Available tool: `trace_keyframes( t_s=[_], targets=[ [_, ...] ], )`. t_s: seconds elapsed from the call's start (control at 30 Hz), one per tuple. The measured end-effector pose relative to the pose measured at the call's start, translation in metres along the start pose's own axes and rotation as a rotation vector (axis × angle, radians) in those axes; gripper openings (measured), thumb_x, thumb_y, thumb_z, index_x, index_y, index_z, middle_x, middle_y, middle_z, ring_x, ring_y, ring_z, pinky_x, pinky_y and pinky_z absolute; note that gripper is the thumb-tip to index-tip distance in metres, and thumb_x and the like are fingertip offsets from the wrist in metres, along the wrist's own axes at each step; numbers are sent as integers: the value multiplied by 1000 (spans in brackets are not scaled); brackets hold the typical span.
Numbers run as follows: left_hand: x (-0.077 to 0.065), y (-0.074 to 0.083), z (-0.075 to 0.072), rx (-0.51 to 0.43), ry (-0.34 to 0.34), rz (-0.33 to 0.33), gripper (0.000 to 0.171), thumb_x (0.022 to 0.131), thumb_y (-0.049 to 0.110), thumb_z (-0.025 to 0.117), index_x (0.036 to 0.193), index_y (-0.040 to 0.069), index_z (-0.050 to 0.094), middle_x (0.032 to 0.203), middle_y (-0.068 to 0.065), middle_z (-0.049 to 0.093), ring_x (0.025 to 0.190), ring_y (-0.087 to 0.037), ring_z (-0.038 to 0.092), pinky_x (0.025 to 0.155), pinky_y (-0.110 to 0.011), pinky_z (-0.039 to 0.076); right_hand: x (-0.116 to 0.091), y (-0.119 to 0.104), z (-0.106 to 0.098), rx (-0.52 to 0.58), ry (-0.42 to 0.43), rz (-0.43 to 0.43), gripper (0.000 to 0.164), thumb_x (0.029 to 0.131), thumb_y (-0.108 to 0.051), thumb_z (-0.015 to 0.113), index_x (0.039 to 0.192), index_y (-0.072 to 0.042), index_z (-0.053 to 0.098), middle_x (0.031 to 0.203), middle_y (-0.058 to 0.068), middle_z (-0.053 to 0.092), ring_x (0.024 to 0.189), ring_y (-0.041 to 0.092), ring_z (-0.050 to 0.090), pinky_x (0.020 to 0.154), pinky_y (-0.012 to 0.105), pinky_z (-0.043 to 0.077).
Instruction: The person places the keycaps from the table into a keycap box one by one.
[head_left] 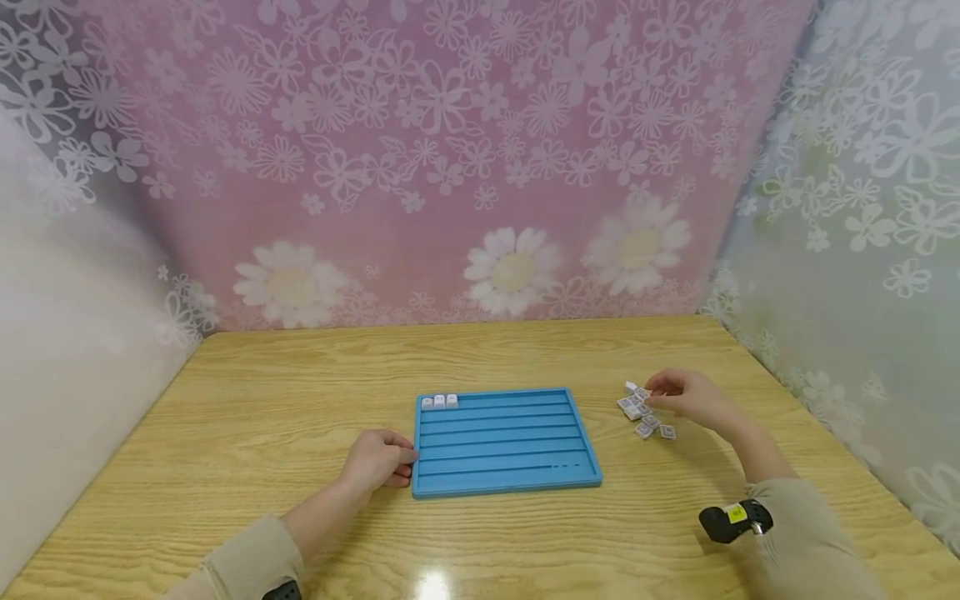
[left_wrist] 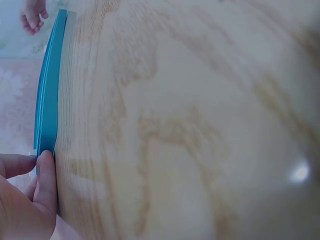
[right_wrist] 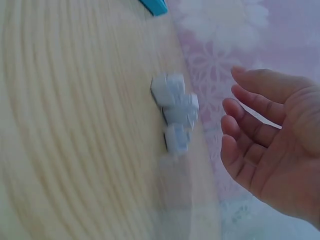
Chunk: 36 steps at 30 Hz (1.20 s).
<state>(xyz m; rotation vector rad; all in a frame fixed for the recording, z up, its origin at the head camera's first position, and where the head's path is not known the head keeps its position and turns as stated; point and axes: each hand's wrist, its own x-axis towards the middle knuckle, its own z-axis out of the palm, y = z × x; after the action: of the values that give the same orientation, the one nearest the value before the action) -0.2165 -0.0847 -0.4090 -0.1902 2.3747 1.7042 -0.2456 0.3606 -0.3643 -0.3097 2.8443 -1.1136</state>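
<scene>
A shallow blue tray with long ridged rows lies on the table. My left hand is at its left edge, and in the left wrist view the thumb and a finger pinch the tray's corner. Three small white keycaps sit side by side at the left end of the tray's far row. To the tray's right lies a loose cluster of white keycaps. My right hand hovers over that cluster. In the right wrist view its fingers are loosely bent, thumb apart, with nothing between them, beside several keycaps.
The wood-grain table extends on all sides of the tray. A pink flowered curtain stands behind it, with pale flowered panels at the sides. A dark wrist device is on the right sleeve.
</scene>
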Motion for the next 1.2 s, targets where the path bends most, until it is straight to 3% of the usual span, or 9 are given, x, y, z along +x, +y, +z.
trace_keyframes(
  t_s=[0.4, 0.53, 0.73, 1.2],
  targets=[
    [-2, 0, 0, 4, 2, -2, 12, 84, 1, 62, 92, -7, 61, 71, -11, 57, 58, -16, 55, 54, -28, 55, -17, 32, -8, -28, -91, -25, 39, 81, -13, 70, 108, 10, 55, 93, 10, 58, 80, 13, 51, 64, 24, 47],
    [-3, 1, 0, 7, 0, -1, 13, 84, 1, 61, 93, -8, 61, 71, -12, 58, 58, -16, 56, 54, -28, 55, -17, 38, -5, 15, -132, -35, 37, 81, -10, 70, 107, 10, 54, 94, 11, 58, 81, 12, 51, 66, 23, 47],
    [-3, 2, 0, 9, 0, 0, 13, 84, 1, 61, 93, -8, 61, 71, -12, 58, 58, -16, 56, 54, -28, 55, -18, 43, -4, 43, -163, -50, 36, 81, -10, 70, 106, 10, 55, 92, 9, 56, 79, 10, 49, 65, 23, 45],
    [-3, 1, 0, 6, 0, 6, 12, 84, 1, 62, 91, -7, 61, 69, -11, 57, 57, -16, 55, 53, -28, 54, -14, 44, 3, -53, -161, -90, 31, 78, -14, 74, 98, 3, 59, 83, 4, 54, 73, 7, 45, 62, 22, 41]
  ],
)
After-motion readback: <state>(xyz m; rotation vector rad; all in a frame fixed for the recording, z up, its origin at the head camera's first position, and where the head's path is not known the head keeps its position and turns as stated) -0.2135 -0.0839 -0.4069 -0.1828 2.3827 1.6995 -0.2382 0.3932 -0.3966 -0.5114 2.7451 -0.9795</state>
